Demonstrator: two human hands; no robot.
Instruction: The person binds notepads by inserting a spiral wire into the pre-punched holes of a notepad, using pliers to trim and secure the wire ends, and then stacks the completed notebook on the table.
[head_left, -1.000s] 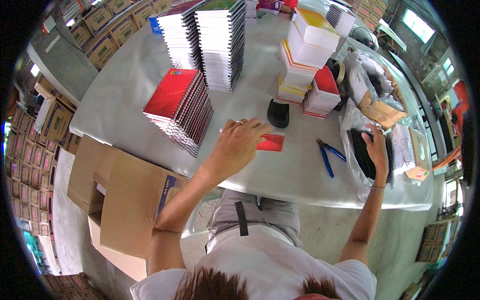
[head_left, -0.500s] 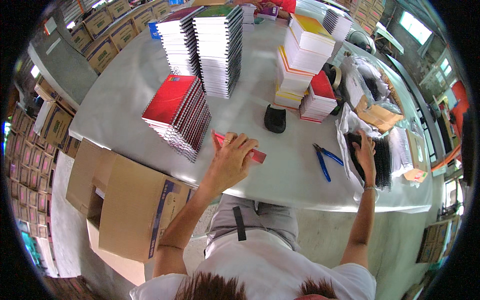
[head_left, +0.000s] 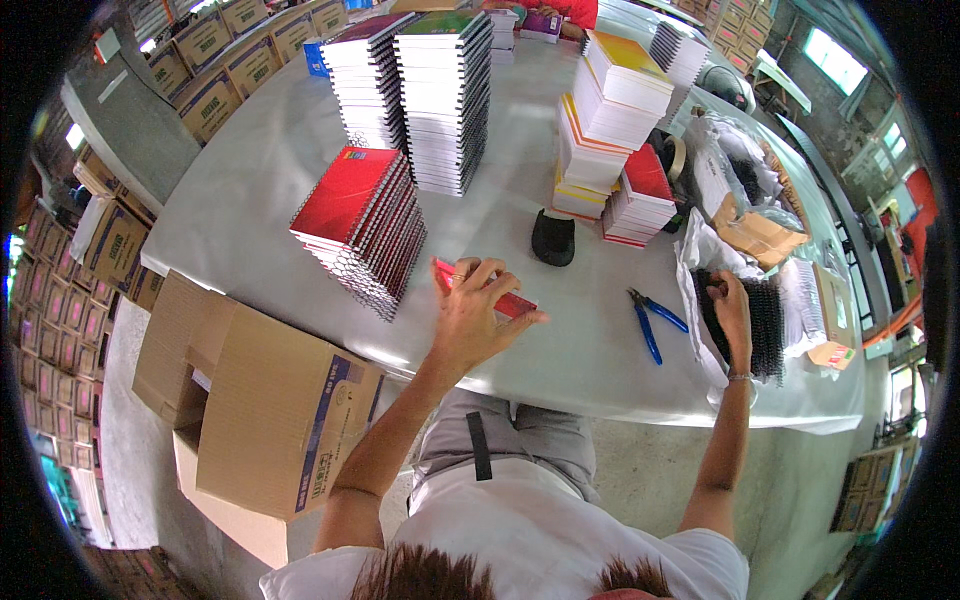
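Note:
My left hand (head_left: 478, 318) is closed over a thin red-covered notebook (head_left: 513, 304) near the table's front edge, its fingers reaching over the top and its thumb stretched to the right. Much of that notebook is hidden under the hand. To the right, my right hand (head_left: 732, 312) is among black plastic binding coils (head_left: 765, 325) lying on white wrapping. Its fingers are drawn together in a pinch; what sits between them is too small to make out. Blue-handled pliers (head_left: 647, 322) lie between the hands, jaws apart. A black curved holder (head_left: 553, 240) stands beyond them.
Red spiral notebooks (head_left: 362, 225) are stacked left of my left hand, with taller spiral-bound stacks (head_left: 443, 110) behind. Unbound book stacks (head_left: 600, 140) stand at centre right. An open cardboard box (head_left: 265, 400) is at the table's front left. A person's red sleeve (head_left: 570, 10) shows at the far side.
My right hand's fingers have drawn from spread over the coils into a pinch. My left hand has shifted slightly right with the red notebook, its thumb now stretched out.

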